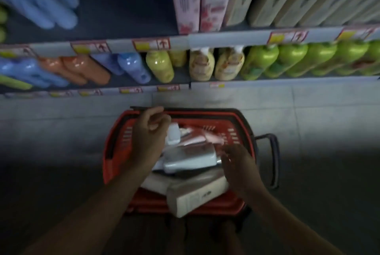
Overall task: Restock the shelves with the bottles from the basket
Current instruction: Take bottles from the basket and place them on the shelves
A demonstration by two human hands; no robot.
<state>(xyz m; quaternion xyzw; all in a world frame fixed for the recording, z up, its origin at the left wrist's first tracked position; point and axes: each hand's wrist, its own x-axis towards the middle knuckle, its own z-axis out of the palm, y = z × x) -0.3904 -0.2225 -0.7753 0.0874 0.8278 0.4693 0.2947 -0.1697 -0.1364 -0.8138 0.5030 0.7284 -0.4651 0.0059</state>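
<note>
The basket [115, 147] looks like red moulded plastic with slotted walls and a black rim. In it, a white bottle [191, 159] has a smooth, faintly shiny plastic skin, and the beige pack [195, 195] nearest the camera looks matt. Beyond the basket, the green bottles [292, 59] are glossy plastic above a matt grey tiled floor [61, 131].

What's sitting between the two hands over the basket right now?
Head view: a white bottle lies in the red basket between the left hand and right hand.
</note>
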